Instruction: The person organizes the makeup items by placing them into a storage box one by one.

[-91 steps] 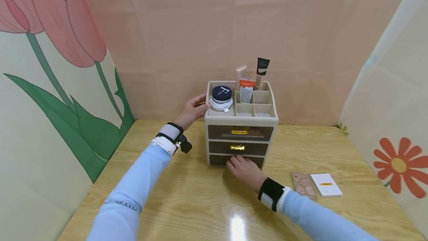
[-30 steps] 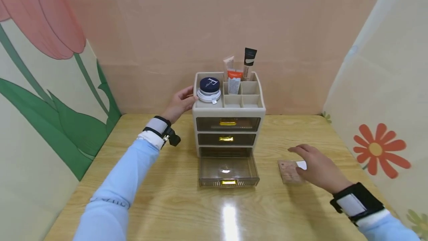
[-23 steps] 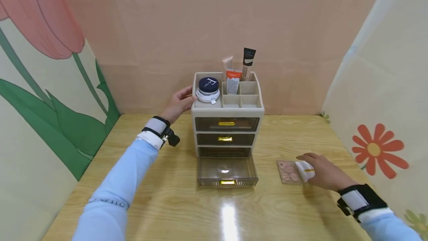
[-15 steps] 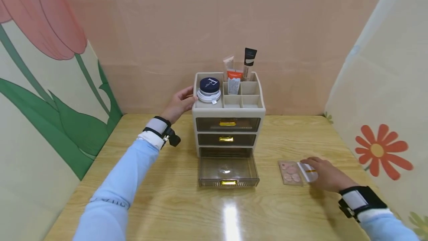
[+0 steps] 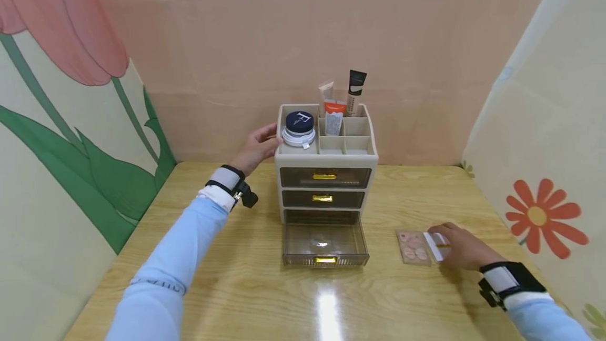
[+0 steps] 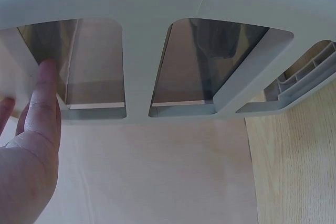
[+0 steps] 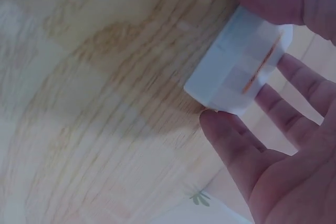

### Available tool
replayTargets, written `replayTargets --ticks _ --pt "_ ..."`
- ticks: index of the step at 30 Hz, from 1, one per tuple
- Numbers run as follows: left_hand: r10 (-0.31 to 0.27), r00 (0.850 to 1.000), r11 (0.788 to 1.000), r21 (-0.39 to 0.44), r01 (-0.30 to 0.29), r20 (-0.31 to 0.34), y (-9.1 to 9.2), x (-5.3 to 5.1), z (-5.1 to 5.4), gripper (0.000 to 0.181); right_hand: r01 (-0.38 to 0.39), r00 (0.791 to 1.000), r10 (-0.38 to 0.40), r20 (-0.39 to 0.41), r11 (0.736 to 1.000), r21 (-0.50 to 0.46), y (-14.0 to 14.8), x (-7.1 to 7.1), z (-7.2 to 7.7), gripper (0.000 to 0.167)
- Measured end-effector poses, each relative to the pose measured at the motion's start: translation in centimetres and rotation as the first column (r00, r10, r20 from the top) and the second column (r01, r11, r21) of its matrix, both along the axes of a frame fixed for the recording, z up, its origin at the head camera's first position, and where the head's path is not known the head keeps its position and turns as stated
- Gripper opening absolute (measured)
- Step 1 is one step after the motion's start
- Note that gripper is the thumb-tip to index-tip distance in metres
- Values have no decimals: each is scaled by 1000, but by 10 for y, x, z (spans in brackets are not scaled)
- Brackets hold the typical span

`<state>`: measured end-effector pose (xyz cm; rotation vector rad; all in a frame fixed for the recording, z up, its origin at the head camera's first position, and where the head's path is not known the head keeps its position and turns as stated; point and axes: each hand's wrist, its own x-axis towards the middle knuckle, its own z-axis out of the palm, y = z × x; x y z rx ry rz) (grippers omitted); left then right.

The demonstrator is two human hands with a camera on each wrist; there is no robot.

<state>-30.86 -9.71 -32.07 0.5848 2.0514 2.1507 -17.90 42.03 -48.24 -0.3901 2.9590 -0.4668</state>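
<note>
A beige cosmetic organizer (image 5: pixel 326 158) stands on the table, its lowest tinted drawer (image 5: pixel 325 243) pulled out with nothing visible inside. My left hand (image 5: pixel 258 149) rests against the organizer's left side; in the left wrist view a straight finger (image 6: pixel 43 98) lies over a side cut-out. On the right, my right hand (image 5: pixel 466 246) grips a small white box (image 5: pixel 436 246) with an orange-gold mark, tilted up on the tabletop. The right wrist view shows thumb and fingers around the white box's edges. Left of it lies a flat makeup palette (image 5: pixel 413 248) with pinkish pans.
On top of the organizer sit a dark-lidded round compact (image 5: pixel 300 121) above a white round case (image 5: pixel 298 138). Tubes, including an orange-capped one (image 5: pixel 334 120) and a black-capped one (image 5: pixel 355 91), stand in compartments. Fabric walls enclose the wooden table (image 5: pixel 246 283).
The right hand has pulled the bottom drawer out, left it, moved right to the white box and taken hold of it, tilting it. The left hand has stayed at the organizer.
</note>
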Motion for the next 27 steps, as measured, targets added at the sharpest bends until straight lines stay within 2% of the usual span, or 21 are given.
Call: replayTargets --ticks 3,6,12,21,24,27 --pt "0 1000 1000 -1 0 7 1 0 0 53 -12 1000 12 -1 1000 11 2 1 2 75" --pt "0 1000 1000 6 0 9 1 0 0 53 -19 1000 20 -12 999 27 -2 4 13 75" --pt "12 1000 1000 5 -12 -7 -1 -1 1 54 -50 998 53 -40 996 68 -35 8 58 76" --pt "5 1000 1000 -3 -5 -11 -2 -2 1 53 -133 985 149 -92 979 158 -104 18 127 77" --pt "4 1000 1000 0 -4 -10 -1 -2 1 53 -166 979 183 -90 971 174 -128 20 142 75" --pt "2 1000 1000 3 -2 -11 1 -2 1 53 -227 965 247 -90 956 185 -151 20 149 71"
